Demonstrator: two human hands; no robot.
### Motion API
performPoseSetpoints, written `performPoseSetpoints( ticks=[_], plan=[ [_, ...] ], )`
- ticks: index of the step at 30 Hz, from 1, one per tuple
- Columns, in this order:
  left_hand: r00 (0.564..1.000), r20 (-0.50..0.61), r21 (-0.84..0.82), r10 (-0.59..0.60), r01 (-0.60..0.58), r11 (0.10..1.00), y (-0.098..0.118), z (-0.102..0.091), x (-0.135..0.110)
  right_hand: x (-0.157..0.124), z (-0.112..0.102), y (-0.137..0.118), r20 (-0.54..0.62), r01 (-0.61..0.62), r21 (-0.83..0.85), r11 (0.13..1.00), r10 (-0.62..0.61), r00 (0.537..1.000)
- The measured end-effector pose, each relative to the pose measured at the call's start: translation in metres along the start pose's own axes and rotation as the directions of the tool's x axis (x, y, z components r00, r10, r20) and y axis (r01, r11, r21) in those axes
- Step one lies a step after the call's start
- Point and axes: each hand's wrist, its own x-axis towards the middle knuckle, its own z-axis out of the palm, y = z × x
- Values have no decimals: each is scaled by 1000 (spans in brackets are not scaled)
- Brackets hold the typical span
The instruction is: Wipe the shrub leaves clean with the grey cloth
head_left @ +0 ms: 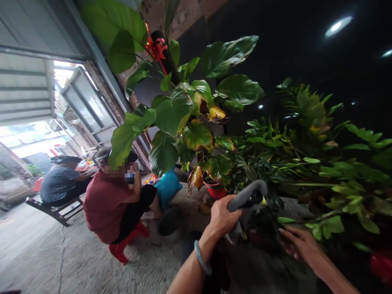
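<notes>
My left hand [223,216], with a pale green bangle at the wrist, is closed around a grey-handled tool [249,194] whose kind I cannot make out. The tool has a curved grey body with black and yellow parts, and its lower end is partly hidden by my hand and dark leaves. Just right of it, my right hand [297,243] has its fingers pinched together at the edge of dark foliage [269,214]. What lies between those fingers is too dark to name. A red pot [216,190] stands just beyond my left hand, holding a tall broad-leaved plant [174,110].
Dense green plants [306,143] spread along the right. A person in a red shirt [107,204] sits on a red stool [128,243] to the left, near a blue object [168,188]. Further back, another person [58,179] sits on a bench [56,210].
</notes>
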Motion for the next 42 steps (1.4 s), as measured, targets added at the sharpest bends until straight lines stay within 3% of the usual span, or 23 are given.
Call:
performPoseSetpoints(
  ticks=[2,6,10,14,17,20,22,25,27,29,32,37,42],
  plan=[
    [999,28,71,-20,18,997,6,11,8,1,4,4,7,8,-4,1000,-8,1000],
    [957,288,201,-38,-22,979,-3,28,-3,6,-3,3,-70,94,14,996,-92,993],
    [956,275,215,-108,48,975,-27,23,-26,15,-14,-10,-277,72,45,996,-57,959],
    [955,252,225,-157,100,969,-42,6,-44,32,-4,-26,-314,55,110,992,-17,949],
    [954,245,236,-172,114,965,-42,-15,-52,46,3,-33,-279,28,153,988,16,960],
    [977,169,147,-126,102,984,-33,-31,-47,53,3,-32,-198,13,154,988,18,980],
    [996,68,64,-58,53,997,-23,-30,-35,52,0,-28,-137,20,137,990,-1,991],
    [999,-49,22,11,-10,1000,-6,-9,-12,46,-5,-21,-68,18,97,995,-11,998],
    [1000,24,81,10,-12,997,3,11,-2,41,-9,-17,-31,3,64,998,-1,1000],
    [979,206,180,-6,-32,983,5,27,0,35,-14,-14,15,-17,37,999,16,1000],
    [929,368,271,-42,-64,960,1,34,-6,26,-19,-12,111,-47,12,999,45,993],
    [958,272,256,-93,21,966,-7,23,-12,17,-9,-6,243,-54,-17,998,56,968],
    [958,273,271,-85,8,962,-5,17,-16,23,7,1,260,-82,-6,997,80,962]
  ],
)
